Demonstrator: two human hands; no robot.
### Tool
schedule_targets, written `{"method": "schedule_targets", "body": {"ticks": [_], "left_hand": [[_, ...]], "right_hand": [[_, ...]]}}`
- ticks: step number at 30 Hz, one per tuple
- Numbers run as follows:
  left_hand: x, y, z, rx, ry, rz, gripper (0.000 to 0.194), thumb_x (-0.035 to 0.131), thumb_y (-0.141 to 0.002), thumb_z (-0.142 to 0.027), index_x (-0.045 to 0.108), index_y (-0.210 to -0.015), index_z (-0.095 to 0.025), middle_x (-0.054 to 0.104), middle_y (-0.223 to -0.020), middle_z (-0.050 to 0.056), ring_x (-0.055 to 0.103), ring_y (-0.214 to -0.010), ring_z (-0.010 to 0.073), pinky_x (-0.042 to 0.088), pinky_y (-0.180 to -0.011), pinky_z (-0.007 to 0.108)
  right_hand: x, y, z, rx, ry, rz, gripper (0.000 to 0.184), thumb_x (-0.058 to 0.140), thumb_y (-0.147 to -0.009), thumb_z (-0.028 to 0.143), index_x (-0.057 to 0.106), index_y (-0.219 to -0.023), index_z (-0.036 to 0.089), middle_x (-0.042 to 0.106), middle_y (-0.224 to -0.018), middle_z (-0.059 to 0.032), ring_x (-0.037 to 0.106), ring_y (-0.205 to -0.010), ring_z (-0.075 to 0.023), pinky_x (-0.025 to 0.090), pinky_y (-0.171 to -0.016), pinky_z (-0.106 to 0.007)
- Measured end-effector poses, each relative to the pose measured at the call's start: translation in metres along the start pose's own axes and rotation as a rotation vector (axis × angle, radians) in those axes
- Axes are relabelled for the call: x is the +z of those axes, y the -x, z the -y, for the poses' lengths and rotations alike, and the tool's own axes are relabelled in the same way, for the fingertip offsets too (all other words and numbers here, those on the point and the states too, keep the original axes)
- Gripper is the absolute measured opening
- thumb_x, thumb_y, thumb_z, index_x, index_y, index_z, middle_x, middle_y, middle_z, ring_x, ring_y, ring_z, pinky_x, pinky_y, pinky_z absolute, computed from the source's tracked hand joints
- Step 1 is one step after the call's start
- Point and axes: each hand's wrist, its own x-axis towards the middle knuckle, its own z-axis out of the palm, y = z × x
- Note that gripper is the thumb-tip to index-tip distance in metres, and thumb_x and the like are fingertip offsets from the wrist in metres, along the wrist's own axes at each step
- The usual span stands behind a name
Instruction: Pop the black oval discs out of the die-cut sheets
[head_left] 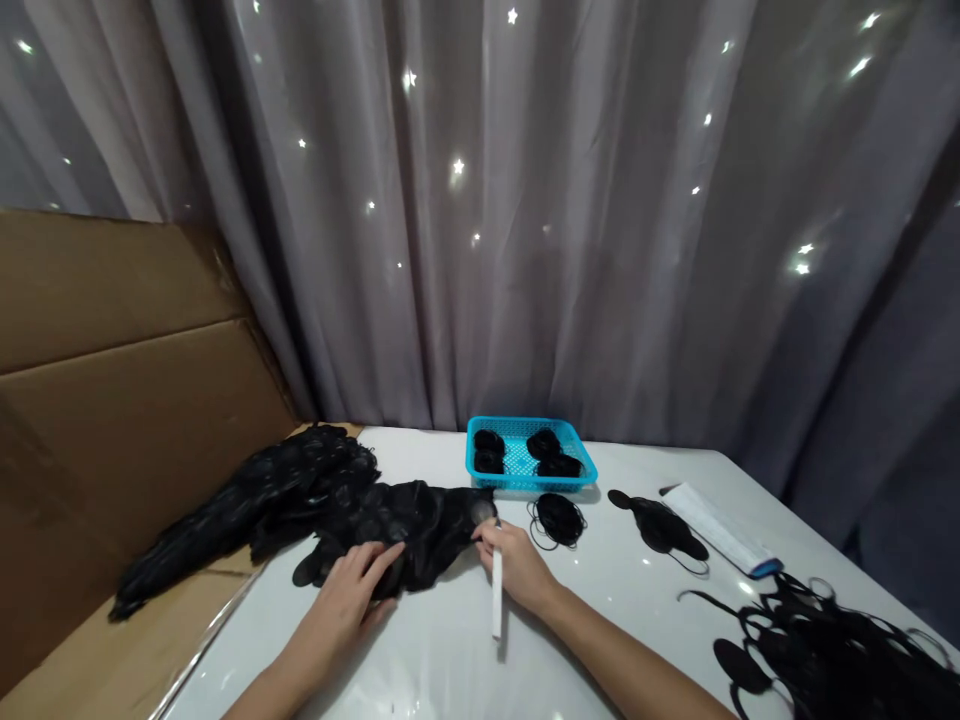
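A heap of black fabric pieces (375, 515) sprawls across the lower left of the frame, partly on the desk (450, 660), partly on cardboard (112, 400). The left hand (349, 595) lies flat and released on it; the right hand (517, 565) grasps a white stick (496, 600), fingertips touching the heap. Behind sits one blue basket (529, 480) holding four black pieces, then one coiled cord (559, 518), one eye mask (660, 525) and a tangle of masks (832, 650) at lower right.

Two hands (352, 590), one blue basket (525, 478), one white stick (496, 600).

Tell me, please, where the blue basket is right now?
The blue basket sits mid-table toward the far edge near the curtain, just beyond the right hand.
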Motion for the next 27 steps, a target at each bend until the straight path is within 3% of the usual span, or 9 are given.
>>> {"method": "schedule_targets", "body": {"ticks": [3, 6, 9, 11, 13, 15, 17, 22, 27], "left_hand": [[-0.005, 0.015, 0.017, -0.11, -0.025, -0.043, 0.047, 0.058, -0.09, -0.035, 0.057, -0.135, -0.024, 0.06, -0.129, 0.015, 0.056, -0.117, 0.036, 0.044, -0.098, 0.052], [-0.015, 0.018, 0.032, -0.146, -0.001, -0.015, 0.039, 0.062, -0.085, -0.036, 0.066, -0.122, -0.024, 0.065, -0.121, 0.014, 0.057, -0.115, 0.0377, 0.043, -0.097, 0.053], [-0.033, 0.01, 0.037, -0.15, 0.082, 0.048, 0.023, 0.055, -0.089, -0.034, 0.072, -0.103, -0.026, 0.071, -0.1, 0.008, 0.064, -0.097, 0.0307, 0.048, -0.087, 0.042], [-0.051, -0.003, 0.033, -0.146, 0.166, 0.096, 0.029, 0.044, -0.097, -0.036, 0.071, -0.095, -0.025, 0.07, -0.089, 0.004, 0.065, -0.083, 0.0241, 0.05, -0.077, 0.033], [-0.071, -0.019, 0.024, -0.117, 0.267, 0.162, 0.034, 0.047, -0.097, -0.045, 0.068, -0.08, -0.024, 0.066, -0.079, 0.001, 0.061, -0.073, 0.0198, 0.048, -0.068, 0.026], [-0.089, -0.038, 0.012, -0.178, 0.546, 0.281, 0.036, 0.056, -0.093, -0.052, 0.068, -0.076, -0.022, 0.064, -0.083, 0.002, 0.055, -0.071, 0.0182, 0.046, -0.063, 0.025], [-0.101, -0.056, -0.002, -0.315, 0.781, 0.264, 0.045, 0.067, -0.083, -0.06, 0.064, -0.064, -0.02, 0.063, -0.081, 0.003, 0.052, -0.071, 0.0178, 0.045, -0.062, 0.024], [-0.099, -0.095, -0.027, -0.415, 0.913, 0.24, 0.052, 0.066, -0.08, -0.069, 0.067, -0.07, -0.018, 0.06, -0.069, 0.002, 0.042, -0.054, 0.0125, 0.04, -0.047, 0.022], [-0.095, -0.128, -0.041, -0.468, 0.998, 0.209, 0.053, 0.077, -0.069, -0.068, 0.069, -0.074, -0.016, 0.066, -0.073, 0.006, 0.053, -0.057, 0.0145, 0.044, -0.045, 0.023]], "right_hand": [[-0.026, 0.026, 0.025, -0.087, -0.04, -0.075, 0.015, 0.052, -0.089, 0.013, 0.058, -0.078, 0.022, 0.062, -0.074, -0.0039, 0.06, -0.078, -0.022, 0.048, -0.076, -0.034], [-0.064, 0.05, 0.054, -0.074, -0.114, -0.145, 0.029, 0.052, -0.092, 0.018, 0.043, -0.064, 0.022, 0.066, -0.081, -0.0055, 0.059, -0.075, -0.0197, 0.047, -0.075, -0.034], [-0.111, 0.058, 0.075, 0.081, -0.158, -0.191, 0.037, 0.054, -0.093, 0.028, 0.034, -0.063, 0.023, 0.064, -0.077, -0.0047, 0.058, -0.071, -0.0184, 0.046, -0.065, -0.03], [-0.143, 0.057, 0.081, 0.196, -0.181, -0.203, 0.042, 0.057, -0.092, 0.039, 0.031, -0.063, 0.023, 0.062, -0.072, -0.0029, 0.057, -0.068, -0.0175, 0.045, -0.063, -0.029], [-0.172, 0.053, 0.081, 0.317, -0.218, -0.198, 0.047, 0.059, -0.09, 0.05, 0.03, -0.064, 0.024, 0.062, -0.068, -0.0021, 0.06, -0.068, -0.0182, 0.044, -0.062, -0.028], [-0.194, 0.05, 0.077, 0.41, -0.286, -0.178, 0.05, 0.061, -0.088, 0.056, 0.032, -0.064, 0.024, 0.065, -0.068, -0.0029, 0.064, -0.071, -0.0196, 0.046, -0.063, -0.028], [-0.209, 0.048, 0.071, 0.458, -0.388, -0.176, 0.051, 0.064, -0.086, 0.058, 0.033, -0.064, 0.024, 0.067, -0.069, -0.004, 0.066, -0.073, -0.0202, 0.046, -0.063, -0.027], [-0.224, 0.045, 0.052, 0.542, -0.547, -0.223, 0.055, 0.075, -0.077, 0.054, 0.032, -0.061, 0.024, 0.064, -0.064, -0.0012, 0.06, -0.061, -0.015, 0.035, -0.048, -0.022], [-0.237, 0.036, 0.04, 0.545, -0.57, -0.252, 0.058, 0.081, -0.07, 0.053, 0.031, -0.063, 0.024, 0.062, -0.062, 0.0006, 0.058, -0.058, -0.0139, 0.029, -0.045, -0.021]]}}
